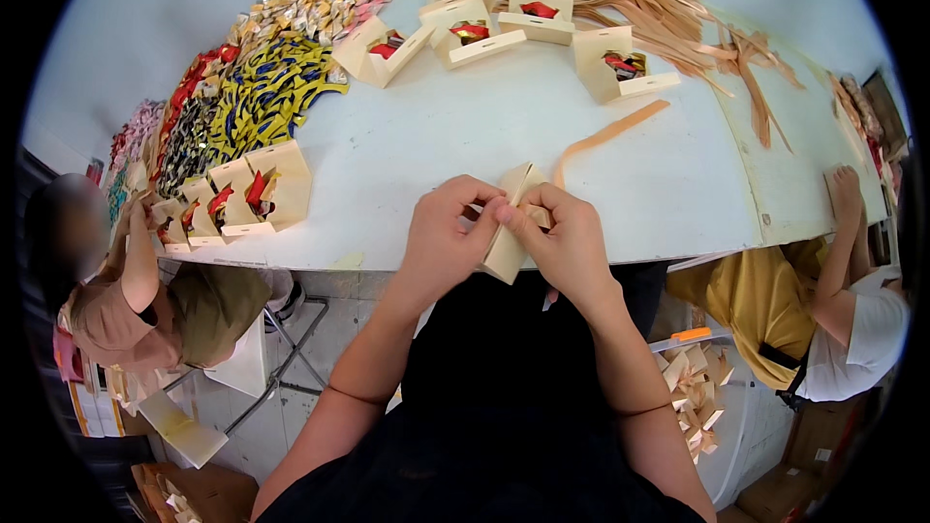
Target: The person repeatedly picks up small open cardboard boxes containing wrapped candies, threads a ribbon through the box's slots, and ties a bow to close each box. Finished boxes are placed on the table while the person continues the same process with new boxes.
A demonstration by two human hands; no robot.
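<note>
A small cream cardboard box (pixel 504 260), folded to a narrow ridge at the top, is held at the table's near edge between my two hands. My left hand (pixel 446 230) pinches its upper left side with thumb and fingers. From the other side my right hand (pixel 573 240) grips the box, its thumb near the left fingertips at the ridge. A peach ribbon (pixel 612 138) runs from beside my right fingers up across the white table; whether it is joined to the box is hidden.
Open cream boxes with wrapped sweets (pixel 470 31) stand along the far side, near loose peach ribbons (pixel 630 0). Heaps of yellow and blue wrapped sweets (pixel 276 87) lie left, above a row of filled boxes (pixel 291 184). People sit left (pixel 121 320) and right (pixel 857 320). A bin of folded boxes (pixel 693 397) stands below right.
</note>
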